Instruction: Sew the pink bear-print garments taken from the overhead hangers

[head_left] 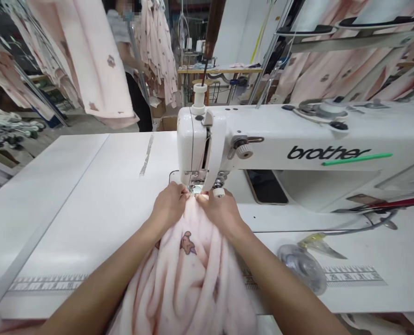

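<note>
A pale pink plush fabric [193, 274] with small brown animal prints hangs in folds from the needle area toward me, over the table's front edge. My left hand [171, 202] pinches its far edge just left of the presser foot [194, 184]. On the other side, my right hand [223, 209] grips the same edge, its fingertips partly hidden by the machine's lower knob. Both hands lie close to the needle of the white sewing machine [202, 149], fingers closed on the cloth.
A dark phone [266, 186] lies under the machine arm. Right of my forearm are a clear plastic disc [303, 267] and thread snips [322, 244]. A printed ruler strip [353, 275] runs along the front. Pink garments [84, 56] hang at left, near a person [126, 51].
</note>
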`<control>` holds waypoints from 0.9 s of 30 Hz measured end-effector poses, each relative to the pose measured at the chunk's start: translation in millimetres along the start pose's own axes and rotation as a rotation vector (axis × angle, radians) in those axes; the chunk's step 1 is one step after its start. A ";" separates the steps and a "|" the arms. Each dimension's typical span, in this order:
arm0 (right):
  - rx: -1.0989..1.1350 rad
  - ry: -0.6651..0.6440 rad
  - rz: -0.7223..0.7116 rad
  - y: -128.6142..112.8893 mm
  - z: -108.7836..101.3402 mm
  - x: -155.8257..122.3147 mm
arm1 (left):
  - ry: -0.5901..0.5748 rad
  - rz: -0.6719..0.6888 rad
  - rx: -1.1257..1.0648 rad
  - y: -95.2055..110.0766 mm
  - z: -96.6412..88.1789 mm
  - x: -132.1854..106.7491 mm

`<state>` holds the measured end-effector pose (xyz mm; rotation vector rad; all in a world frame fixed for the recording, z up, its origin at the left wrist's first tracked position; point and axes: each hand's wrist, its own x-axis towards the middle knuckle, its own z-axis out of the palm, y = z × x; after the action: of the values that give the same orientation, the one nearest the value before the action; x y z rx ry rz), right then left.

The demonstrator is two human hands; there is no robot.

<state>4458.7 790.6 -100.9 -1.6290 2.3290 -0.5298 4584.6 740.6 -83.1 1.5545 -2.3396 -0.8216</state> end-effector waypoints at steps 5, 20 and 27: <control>-0.020 0.009 -0.015 -1.3 -0.5 -1.3 | 0.036 0.027 0.019 -2.3 3.2 1.4; -0.009 0.117 -0.050 -2.1 5.8 -1.7 | 0.098 0.063 0.135 -3.1 8.5 2.4; -0.052 0.154 -0.057 -1.4 11.1 -0.2 | 0.108 0.062 0.190 -4.1 9.3 4.3</control>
<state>4464.4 788.6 -110.3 -1.7397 2.4301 -0.6336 4581.6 738.6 -93.5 1.5452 -2.4323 -0.5009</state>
